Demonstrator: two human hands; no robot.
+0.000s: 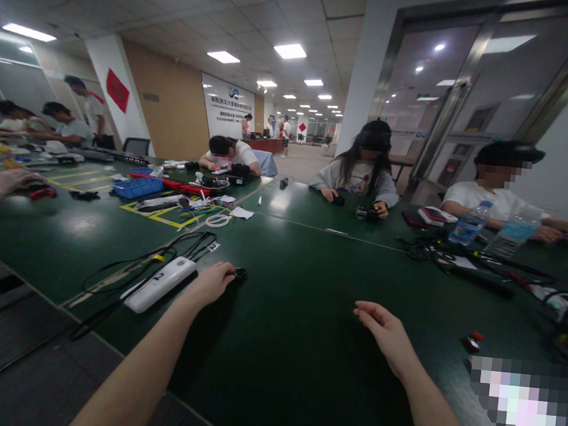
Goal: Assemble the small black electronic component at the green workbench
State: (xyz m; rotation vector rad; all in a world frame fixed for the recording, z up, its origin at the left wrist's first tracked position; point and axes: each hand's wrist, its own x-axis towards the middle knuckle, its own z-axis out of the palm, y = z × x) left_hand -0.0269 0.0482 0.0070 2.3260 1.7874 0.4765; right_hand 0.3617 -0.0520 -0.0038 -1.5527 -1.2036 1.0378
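Forearms [141,367] reach in; left hand [211,285] pinches a black part [240,274] right of the white box [160,285]; right hand [387,331], fingers half-spread, empty.

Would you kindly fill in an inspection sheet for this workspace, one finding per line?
Surface: green table with glossy reflections.
Handled things: small dark object at the left hand's fingertips, too small to identify.
Clutter: white device marked 2, blue tray, two plastic bottles.
Hands: left hand at that object, gripping or just touching unclear; right hand holding nothing visible.
Cables: black cables beside the white device; more at right.
Surroundings: co-workers around the table, glass doors at right.
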